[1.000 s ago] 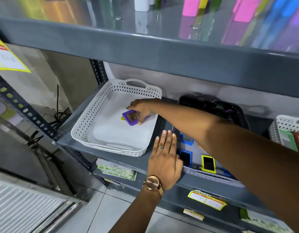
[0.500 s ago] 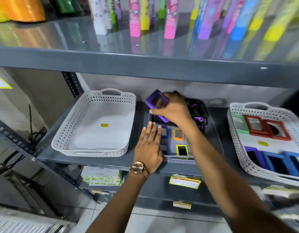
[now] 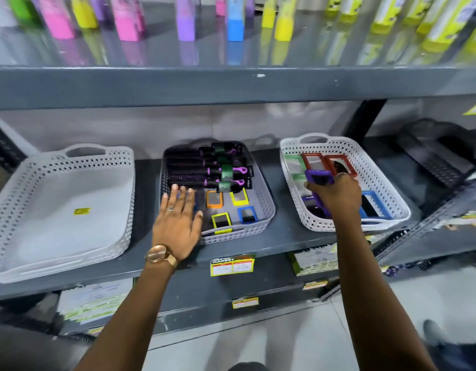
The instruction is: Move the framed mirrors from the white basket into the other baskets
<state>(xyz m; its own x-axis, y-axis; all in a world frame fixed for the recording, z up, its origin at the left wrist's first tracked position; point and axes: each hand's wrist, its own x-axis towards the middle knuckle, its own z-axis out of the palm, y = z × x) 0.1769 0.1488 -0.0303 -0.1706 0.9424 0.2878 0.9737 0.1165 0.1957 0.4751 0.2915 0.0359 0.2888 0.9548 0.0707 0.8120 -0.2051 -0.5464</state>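
Note:
My right hand point(image 3: 337, 195) grips a purple framed mirror point(image 3: 319, 177) over the right white basket point(image 3: 376, 174), which holds red point(image 3: 313, 159), green point(image 3: 293, 159), blue point(image 3: 372, 206) and purple mirrors. On the left stands the white basket point(image 3: 20, 183), with only a yellow sticker point(image 3: 82, 211) on its floor. My left hand point(image 3: 178, 218), fingers spread, lies flat on the near-left corner of the middle grey basket point(image 3: 263, 194), which holds orange point(image 3: 214, 199), yellow point(image 3: 220, 220) and blue point(image 3: 246, 214) mirrors and hairbrushes point(image 3: 207, 170).
All three baskets sit on a grey metal shelf point(image 3: 258, 239) with yellow price tags point(image 3: 231, 265) on its front edge. The shelf above point(image 3: 231, 84) carries coloured bottles. A dark basket point(image 3: 435, 153) stands at the far right. Stock lies on the shelf below.
My right hand carried the purple mirror from the left white basket, past the middle basket, to over the right basket. The view swung right. My left hand stayed on the middle basket.

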